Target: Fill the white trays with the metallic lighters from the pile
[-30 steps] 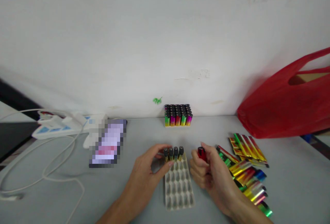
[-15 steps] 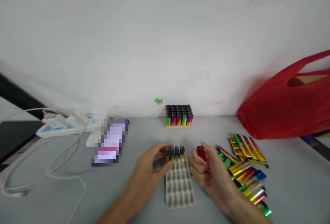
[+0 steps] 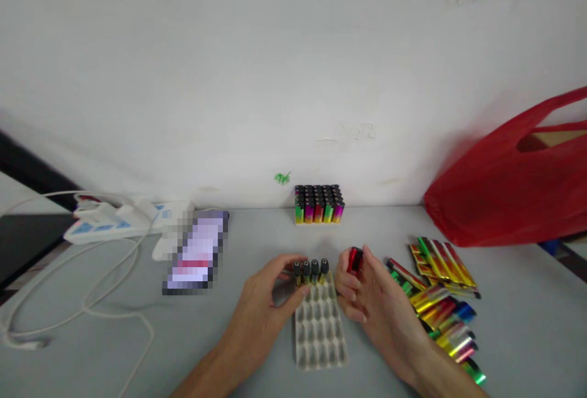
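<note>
A pale tray with rows of hollows lies in front of me. Its far row holds several upright batteries with black tops and gold-coloured sides. My left hand curls around them from the left, thumb in front and index finger behind. Right of the tray, my right hand grips a shiny red and black battery between thumb and fingers. Whether more than one is in that hand, I cannot tell. Beside it lies a heap of loose, shiny coloured batteries or sleeves.
A block of upright batteries stands by the wall. Flat coloured strips and a red bag are on the right. On the left lie a phone, a power strip and white cables.
My right hand has loosened its curl, and the red battery has shifted slightly up and tilted in its fingers. My left hand and the tray have stayed in place.
</note>
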`<move>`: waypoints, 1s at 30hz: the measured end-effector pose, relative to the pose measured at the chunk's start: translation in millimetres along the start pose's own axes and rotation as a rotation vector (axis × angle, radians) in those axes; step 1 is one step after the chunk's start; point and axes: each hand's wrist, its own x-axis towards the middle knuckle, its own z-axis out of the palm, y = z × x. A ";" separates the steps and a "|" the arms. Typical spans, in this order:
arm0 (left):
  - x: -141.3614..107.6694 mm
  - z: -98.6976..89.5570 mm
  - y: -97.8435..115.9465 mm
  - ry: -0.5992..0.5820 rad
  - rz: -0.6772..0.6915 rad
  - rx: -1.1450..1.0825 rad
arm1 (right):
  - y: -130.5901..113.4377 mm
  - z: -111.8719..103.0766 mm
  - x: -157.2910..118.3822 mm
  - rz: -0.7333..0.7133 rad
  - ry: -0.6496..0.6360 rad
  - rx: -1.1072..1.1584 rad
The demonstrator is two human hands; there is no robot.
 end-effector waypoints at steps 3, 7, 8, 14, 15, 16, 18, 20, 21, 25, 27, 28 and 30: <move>-0.7 -0.4 0.5 0.010 0.010 0.008 | -1.4 -2.1 0.0 0.046 -0.030 0.031; -1.0 -0.3 1.0 0.013 0.021 0.006 | -3.8 -2.6 -0.3 0.043 -0.080 0.044; -1.0 -0.2 0.8 0.013 0.023 0.006 | -4.4 -2.3 -0.6 0.042 -0.087 0.042; -1.2 1.2 -0.1 0.026 0.047 0.025 | -4.2 -3.3 -2.4 0.076 -0.094 0.081; -1.1 1.4 0.1 0.032 0.051 0.028 | -3.7 -3.6 -2.2 0.075 -0.087 0.093; -1.1 1.6 0.2 0.034 0.057 0.031 | -3.4 -3.8 -1.8 0.070 -0.078 0.103; -1.0 1.7 0.3 0.031 0.068 0.038 | -2.8 -3.5 -0.3 0.050 -0.064 0.104; -0.9 1.6 -0.2 0.023 0.068 0.043 | -2.0 -2.8 1.7 0.031 -0.061 0.073; -1.0 1.5 -0.7 0.020 0.064 0.045 | -1.2 -2.4 2.9 0.019 -0.057 0.043; -1.5 1.5 -2.4 0.017 0.052 0.041 | 4.7 -1.6 6.6 -0.128 -0.001 -0.127; -1.7 1.7 -2.6 0.015 0.053 0.041 | 7.9 -2.2 7.0 -0.263 0.035 -0.206; -1.7 1.8 -2.6 0.015 0.055 0.039 | 9.0 -2.7 6.5 -0.318 0.051 -0.244; -1.6 2.0 -2.2 0.014 0.059 0.036 | 9.7 -4.1 4.6 -0.333 0.053 -0.284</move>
